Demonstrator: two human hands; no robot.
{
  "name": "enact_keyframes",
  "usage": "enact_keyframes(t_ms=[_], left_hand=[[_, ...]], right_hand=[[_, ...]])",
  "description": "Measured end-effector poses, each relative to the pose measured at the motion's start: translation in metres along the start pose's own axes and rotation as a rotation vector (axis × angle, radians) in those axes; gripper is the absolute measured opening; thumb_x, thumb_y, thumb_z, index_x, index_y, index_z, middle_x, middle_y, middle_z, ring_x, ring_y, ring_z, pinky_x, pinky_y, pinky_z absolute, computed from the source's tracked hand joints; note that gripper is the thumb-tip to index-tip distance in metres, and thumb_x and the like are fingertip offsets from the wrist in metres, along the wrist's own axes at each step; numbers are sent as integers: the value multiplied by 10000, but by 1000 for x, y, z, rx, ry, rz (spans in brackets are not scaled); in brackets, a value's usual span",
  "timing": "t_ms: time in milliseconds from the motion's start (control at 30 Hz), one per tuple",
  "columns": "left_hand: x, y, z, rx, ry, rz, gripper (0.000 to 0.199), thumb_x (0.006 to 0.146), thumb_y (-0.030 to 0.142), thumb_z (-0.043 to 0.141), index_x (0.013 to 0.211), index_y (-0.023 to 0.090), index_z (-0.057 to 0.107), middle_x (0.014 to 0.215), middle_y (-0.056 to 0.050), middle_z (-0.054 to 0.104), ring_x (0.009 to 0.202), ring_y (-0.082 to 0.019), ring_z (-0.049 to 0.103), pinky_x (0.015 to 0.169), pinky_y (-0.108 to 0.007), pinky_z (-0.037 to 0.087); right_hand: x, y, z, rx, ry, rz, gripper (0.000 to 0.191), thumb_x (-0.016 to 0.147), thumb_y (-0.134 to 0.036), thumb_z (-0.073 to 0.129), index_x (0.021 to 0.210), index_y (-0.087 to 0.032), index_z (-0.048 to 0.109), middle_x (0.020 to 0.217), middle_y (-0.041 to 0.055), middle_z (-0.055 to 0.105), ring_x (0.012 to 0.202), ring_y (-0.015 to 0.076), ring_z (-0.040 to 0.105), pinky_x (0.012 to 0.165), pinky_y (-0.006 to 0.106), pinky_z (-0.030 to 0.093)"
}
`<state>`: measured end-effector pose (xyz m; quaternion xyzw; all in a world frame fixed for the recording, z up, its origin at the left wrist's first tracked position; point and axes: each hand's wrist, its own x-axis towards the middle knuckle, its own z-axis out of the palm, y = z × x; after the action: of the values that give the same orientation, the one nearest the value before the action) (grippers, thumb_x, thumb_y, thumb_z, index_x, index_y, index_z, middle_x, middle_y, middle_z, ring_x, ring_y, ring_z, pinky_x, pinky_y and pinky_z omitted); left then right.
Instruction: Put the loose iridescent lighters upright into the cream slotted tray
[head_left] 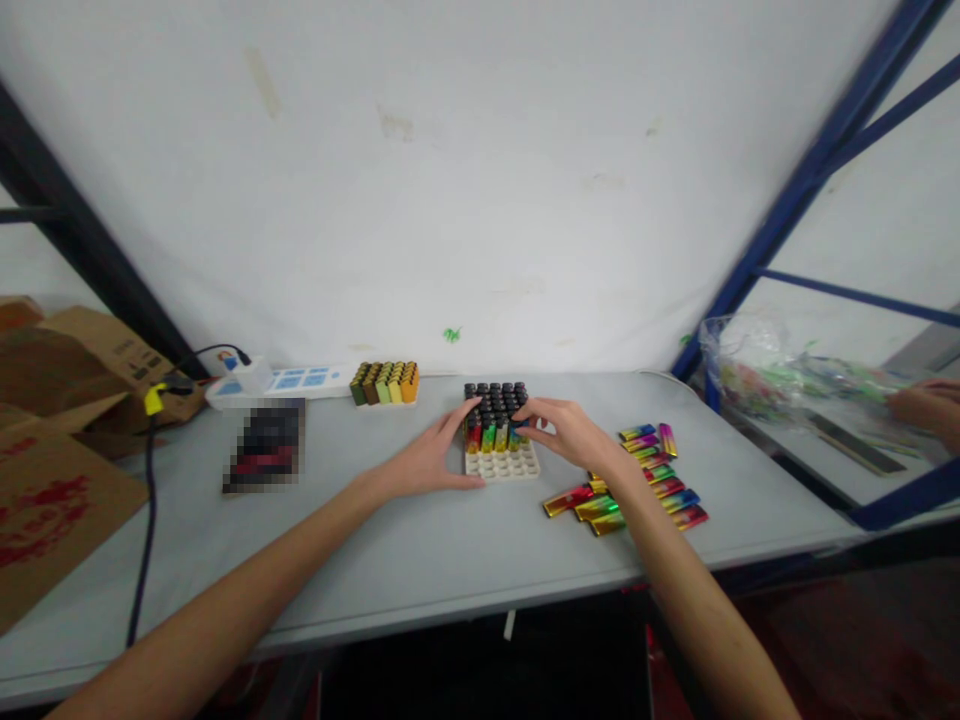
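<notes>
A white tray (501,466) with rows of round holes stands mid-table. Its back rows hold several upright lighters (496,397) with black tops, and the front row shows red, green, yellow and blue bodies. My left hand (429,452) lies along the tray's left side, thumb and forefinger spread at its edge. Over the right end of the front filled row, my right hand (564,430) pinches a blue lighter (519,432) by its top. Under and around my right forearm lies a loose pile of shiny multicoloured lighter-shaped pieces (600,508).
Behind on the left stands a second block of green, brown and yellow lighters (384,384) near a white power strip (315,380). A blurred dark item (266,445) and cardboard boxes (67,500) are further left. Beyond the blue frame (787,190), another person's hand (930,410) is near plastic bags (757,370).
</notes>
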<state>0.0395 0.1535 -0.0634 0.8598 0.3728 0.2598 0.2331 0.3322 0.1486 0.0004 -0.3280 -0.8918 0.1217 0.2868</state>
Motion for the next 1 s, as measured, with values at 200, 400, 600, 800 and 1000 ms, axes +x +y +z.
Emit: enact_keyframes(t_ms=[200, 400, 600, 800, 1000], left_hand=[[-1, 0, 0, 0, -1, 0, 1281, 784, 564, 900, 1720, 257, 82, 1744, -162, 264, 1585, -374, 335, 1315, -522, 279], [-1, 1, -1, 14, -5, -8, 1269, 795, 542, 899, 1717, 252, 77, 1747, -163, 257, 1585, -366, 338, 1319, -515, 271], [-2, -4, -1, 26, 5, -1, 1256, 798, 526, 902, 1718, 288, 80, 1744, -156, 271, 1584, -388, 335, 1311, -553, 281], [-1, -5, -1, 29, 15, -23, 1246, 793, 552, 889, 1718, 310, 90, 1751, -141, 263, 1590, -404, 320, 1310, -583, 274], [-1, -5, -1, 45, 23, -30, 1217, 813, 534, 873, 1713, 300, 87, 1747, -157, 269, 1584, -409, 329, 1295, -605, 286]], right_hand=[[-2, 13, 4, -11, 49, -68, 50, 1001, -223, 696, 1034, -205, 729, 1056, 71, 686, 911, 203, 681, 850, 342, 567], [-8, 10, -4, -76, 55, -34, 231, 1031, -328, 670, 1238, -252, 738, 1236, 103, 597, 971, 209, 679, 915, 400, 601], [-46, 5, -45, -133, 53, 135, 344, 1053, -460, 611, 1335, -269, 660, 1245, 95, 645, 1112, 244, 683, 1073, 449, 558], [-136, 64, -68, -375, 115, 481, 596, 1019, -645, 532, 1477, -268, 589, 1542, 164, 501, 1475, 346, 482, 1255, 541, 388], [-179, 110, -66, -285, -6, 829, 733, 1054, -663, 292, 1585, -204, 506, 1665, 178, 439, 1590, 359, 345, 1310, 607, 246]])
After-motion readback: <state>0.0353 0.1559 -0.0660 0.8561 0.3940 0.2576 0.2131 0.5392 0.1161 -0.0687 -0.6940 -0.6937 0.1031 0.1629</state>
